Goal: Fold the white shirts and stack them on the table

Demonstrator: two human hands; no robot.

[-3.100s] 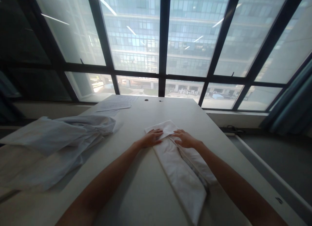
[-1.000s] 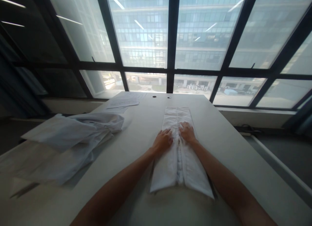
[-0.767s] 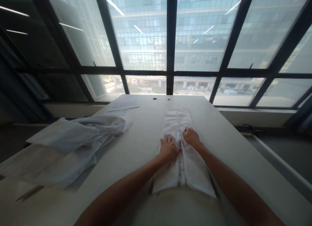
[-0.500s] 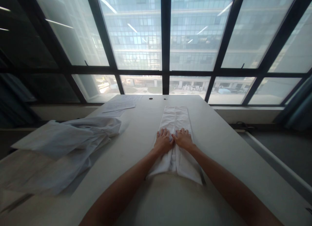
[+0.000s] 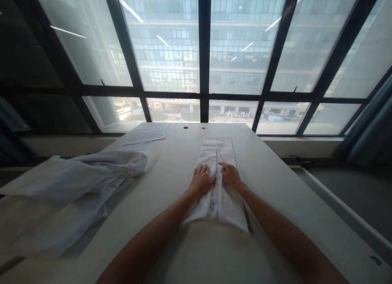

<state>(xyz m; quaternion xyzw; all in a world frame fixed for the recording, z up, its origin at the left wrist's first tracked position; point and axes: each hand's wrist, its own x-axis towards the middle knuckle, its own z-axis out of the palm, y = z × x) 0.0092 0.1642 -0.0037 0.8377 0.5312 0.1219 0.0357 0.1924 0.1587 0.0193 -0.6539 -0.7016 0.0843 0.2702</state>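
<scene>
A long white folded cloth (image 5: pixel 217 144) lies lengthwise on the white table, its two sides meeting along a seam down the middle. My left hand (image 5: pixel 202 178) rests flat on the cloth's left half, fingers spread. On the right half, my right hand (image 5: pixel 230 175) has its fingers curled at the middle edge and seems to pinch the fabric there; its fingertips are partly hidden. The cloth's near end is loose and slightly wrinkled, and flares out toward me.
A rumpled pile of sheer white fabric (image 5: pixel 73 194) covers the table's left side. Behind it lie several sheets of paper (image 5: pixel 147 135). Two small holes sit near the far edge of the white table (image 5: pixel 171 169). Large windows (image 5: pixel 174 43) stand beyond.
My right hand has drawn slightly away from my left, its fingers now curled instead of lying flat. A narrow gap shows along the middle seam. The whole view has shifted a little.
</scene>
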